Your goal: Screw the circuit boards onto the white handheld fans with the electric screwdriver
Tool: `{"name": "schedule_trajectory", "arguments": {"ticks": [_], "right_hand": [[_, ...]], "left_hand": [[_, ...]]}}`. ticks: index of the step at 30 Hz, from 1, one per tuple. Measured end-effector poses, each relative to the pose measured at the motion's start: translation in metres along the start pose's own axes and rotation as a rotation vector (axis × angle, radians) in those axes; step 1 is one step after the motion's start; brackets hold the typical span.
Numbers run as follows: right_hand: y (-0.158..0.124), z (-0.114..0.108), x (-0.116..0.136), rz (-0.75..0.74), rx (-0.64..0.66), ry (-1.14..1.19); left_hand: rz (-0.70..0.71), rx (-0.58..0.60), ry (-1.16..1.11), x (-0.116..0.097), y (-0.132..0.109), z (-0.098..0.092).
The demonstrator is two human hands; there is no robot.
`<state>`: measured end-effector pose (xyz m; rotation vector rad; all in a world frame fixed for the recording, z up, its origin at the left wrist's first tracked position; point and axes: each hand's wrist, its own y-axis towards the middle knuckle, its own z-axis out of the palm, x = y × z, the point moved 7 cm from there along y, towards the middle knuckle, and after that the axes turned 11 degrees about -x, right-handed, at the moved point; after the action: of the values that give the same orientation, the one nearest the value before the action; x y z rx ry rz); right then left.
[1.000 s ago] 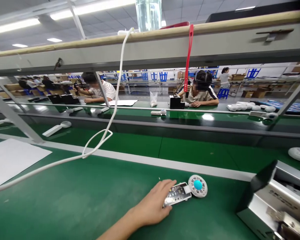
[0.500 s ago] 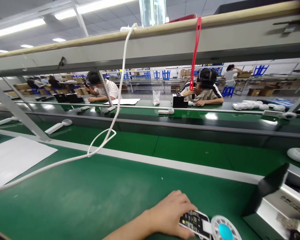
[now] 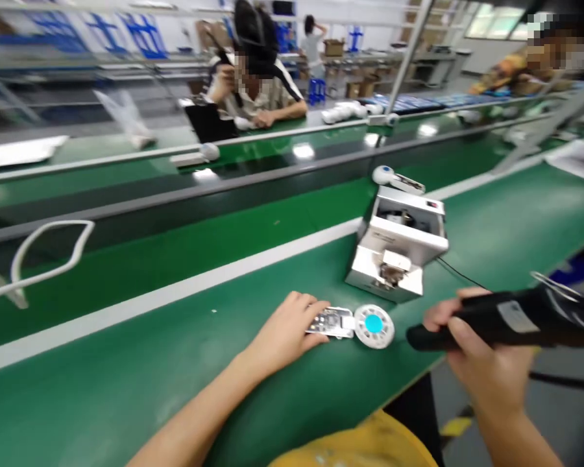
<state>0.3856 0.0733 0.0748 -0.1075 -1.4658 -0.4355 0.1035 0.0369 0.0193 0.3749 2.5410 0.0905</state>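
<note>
On the green bench surface lies a small handheld fan [image 3: 374, 326] with a round white head and a light-blue centre. Its handle is uncovered, so a circuit board [image 3: 331, 321] shows. My left hand [image 3: 289, 327] grips the far end of that handle, thumb on the near side and fingers on the other. To the right, my right hand [image 3: 489, 366] is wrapped round a black electric screwdriver [image 3: 509, 318], held above the bench's front edge. The tool lies nearly level, its narrower end toward the fan but apart from it.
A silver screw feeder [image 3: 387, 259] stands behind the fan. Another white fan [image 3: 396, 180] lies behind it, by the green conveyor belt [image 3: 253, 220]. A white cable [image 3: 53, 259] loops at the left. Across the belt a person [image 3: 257, 78] sits leaning on the bench.
The view has swung right and down. My right hand with the electric screwdriver has come into view. My left hand still grips the fan on the bench.
</note>
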Motion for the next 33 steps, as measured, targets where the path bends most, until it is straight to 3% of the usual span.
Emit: {"name": "schedule_trajectory", "arguments": {"ticks": [5, 8, 11, 16, 22, 33], "right_hand": [[0.025, 0.014, 0.047, -0.101, -0.034, 0.113], [0.033, 0.028, 0.078, -0.181, -0.030, 0.166], [0.036, 0.049, 0.090, -0.244, -0.013, 0.207], [0.042, 0.073, 0.088, -0.307, -0.032, 0.313], [0.041, 0.085, 0.089, -0.400, -0.010, 0.309], [0.040, 0.096, 0.080, -0.351, 0.049, 0.284]], "left_hand": [[0.015, 0.006, -0.045, 0.004, 0.014, 0.014], [0.050, 0.031, -0.022, -0.009, 0.030, 0.024], [0.092, 0.046, 0.022, -0.024, 0.043, 0.033], [0.113, 0.039, 0.100, -0.033, 0.048, 0.037], [0.087, 0.015, -0.006, -0.026, 0.047, 0.038], [0.075, 0.004, -0.026, -0.026, 0.049, 0.038]]}}
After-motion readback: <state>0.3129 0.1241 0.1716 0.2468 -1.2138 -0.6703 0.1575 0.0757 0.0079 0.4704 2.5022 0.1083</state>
